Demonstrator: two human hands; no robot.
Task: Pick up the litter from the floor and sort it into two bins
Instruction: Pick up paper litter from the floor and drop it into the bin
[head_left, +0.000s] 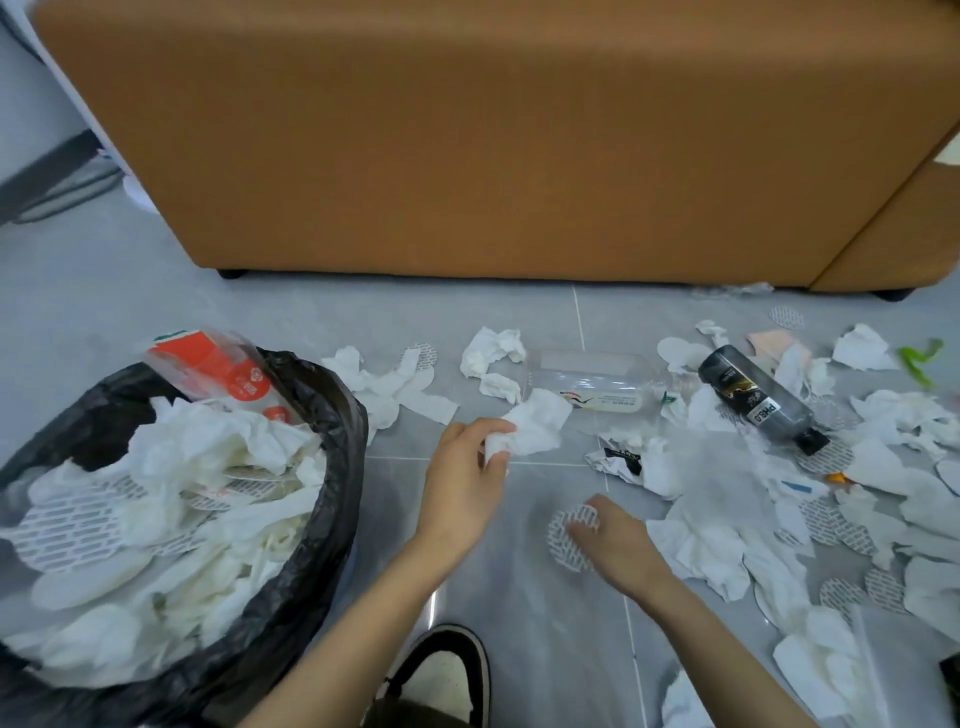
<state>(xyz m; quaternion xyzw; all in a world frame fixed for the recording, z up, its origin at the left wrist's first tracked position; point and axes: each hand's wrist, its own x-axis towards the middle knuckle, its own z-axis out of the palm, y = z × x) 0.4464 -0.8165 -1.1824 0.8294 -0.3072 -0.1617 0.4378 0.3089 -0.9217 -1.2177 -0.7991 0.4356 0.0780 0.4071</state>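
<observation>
My left hand (467, 478) pinches a crumpled white tissue (535, 426) between thumb and fingers, just above the grey tiled floor (291, 291) near the centre, with the black-bagged bin (337, 415) of tissues and seal discs at 8 o'clock. My right hand (618, 540) is down on a round printed seal disc (563, 535) at 5 o'clock, fingertips touching it, though I can't tell whether they grip. More tissues, a clear bottle (597, 384) and a dark bottle (758, 405) lie from 1 to 4 o'clock.

left hand (465, 480): bare forearm stretched forward, thumb and fingers pinching a crumpled tissue (537, 423) | right hand (618, 540): palm down, low at the floor, bent fingertips touching a round seal (563, 545)
</observation>
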